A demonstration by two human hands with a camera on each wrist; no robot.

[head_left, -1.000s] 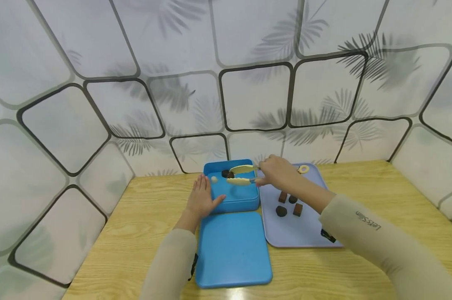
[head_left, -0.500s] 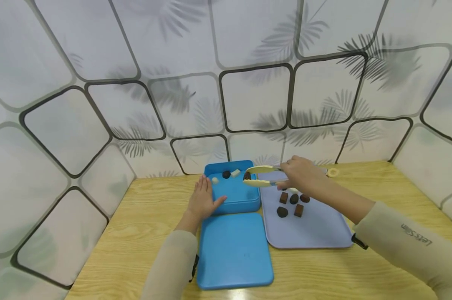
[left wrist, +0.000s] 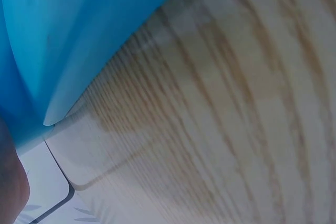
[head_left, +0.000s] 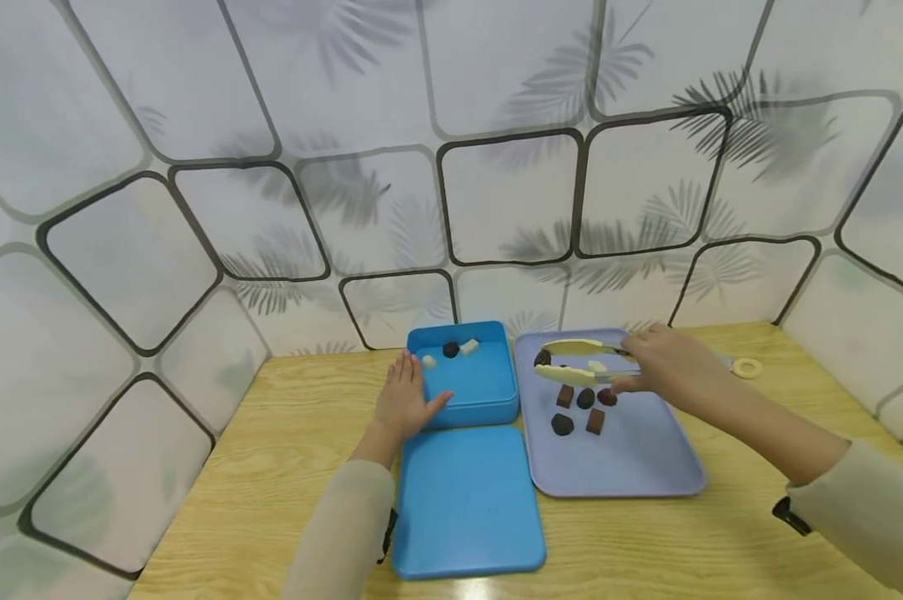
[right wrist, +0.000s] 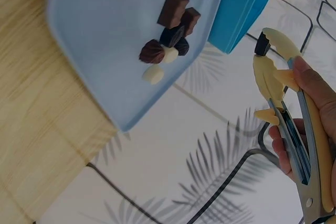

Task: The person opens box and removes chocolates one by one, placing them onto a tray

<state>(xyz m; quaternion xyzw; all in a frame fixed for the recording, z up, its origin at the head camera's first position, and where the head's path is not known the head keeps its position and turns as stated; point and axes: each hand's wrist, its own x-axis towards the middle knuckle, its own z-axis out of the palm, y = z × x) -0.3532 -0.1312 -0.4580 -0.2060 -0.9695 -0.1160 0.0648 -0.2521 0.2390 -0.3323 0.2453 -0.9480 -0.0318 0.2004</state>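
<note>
My right hand [head_left: 672, 367] grips a pair of tongs [head_left: 571, 376] with cream scalloped tips above the lilac tray [head_left: 616, 467]. Between the tips sits a dark chocolate [right wrist: 261, 44], held clear of the tray in the right wrist view. Several brown, dark and white chocolates [head_left: 595, 422] lie on the tray. My left hand [head_left: 402, 400] rests on the left side of the blue box [head_left: 466, 413], its fingers straight. Inside the box are a dark chocolate [head_left: 451, 350], a white block [head_left: 469, 347] and a round white piece [head_left: 428, 362].
A flat blue lid [head_left: 469, 504] lies in front of the box. The tray stands against the box's right side on a wood-grain table [head_left: 271, 492]. A patterned wall covering [head_left: 511, 200] rises behind the table and along both sides.
My right hand has drawn the tongs rightward from inside the box to above the tray, a dark chocolate between the tips. My left hand has stayed at the box.
</note>
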